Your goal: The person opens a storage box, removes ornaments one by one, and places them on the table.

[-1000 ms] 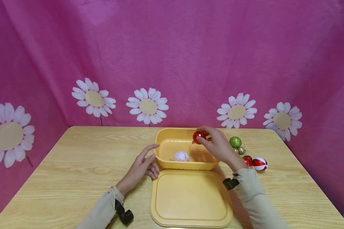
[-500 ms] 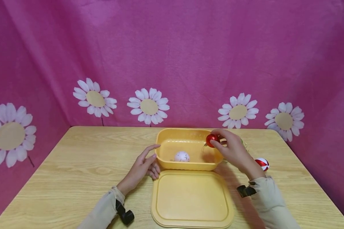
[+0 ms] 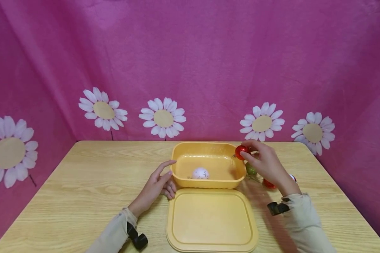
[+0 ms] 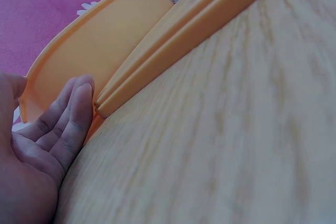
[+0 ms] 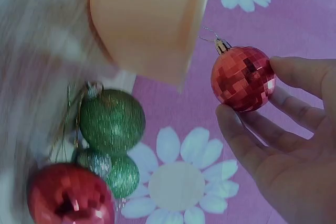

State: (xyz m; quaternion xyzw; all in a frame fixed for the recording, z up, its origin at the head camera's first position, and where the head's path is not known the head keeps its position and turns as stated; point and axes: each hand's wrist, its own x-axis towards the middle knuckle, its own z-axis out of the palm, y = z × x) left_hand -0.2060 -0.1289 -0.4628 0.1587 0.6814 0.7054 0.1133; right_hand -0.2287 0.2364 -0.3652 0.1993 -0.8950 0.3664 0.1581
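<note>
My right hand (image 3: 264,163) pinches a shiny red faceted Christmas bauble (image 3: 241,153) between thumb and fingertips, above the right rim of a yellow plastic container (image 3: 209,183). In the right wrist view the bauble's gold cap and wire hook point towards the container wall. My left hand (image 3: 156,182) rests at the container's left end, its index finger on the rim, and the other fingers lie near the outer wall. Inside the container sits a white speckled bauble (image 3: 201,173).
The yellow lid (image 3: 212,219) lies flat in front of the container. Right of it, partly behind my right hand, are a green bauble (image 5: 113,120), smaller glittery ones (image 5: 122,176) and another red bauble (image 5: 71,195). A pink flowered cloth (image 3: 190,70) hangs behind the wooden table (image 3: 82,189).
My right hand has moved right with the red bauble, from over the container's inside to its right rim. A green bauble now shows closer to the container. My left hand has stayed put.
</note>
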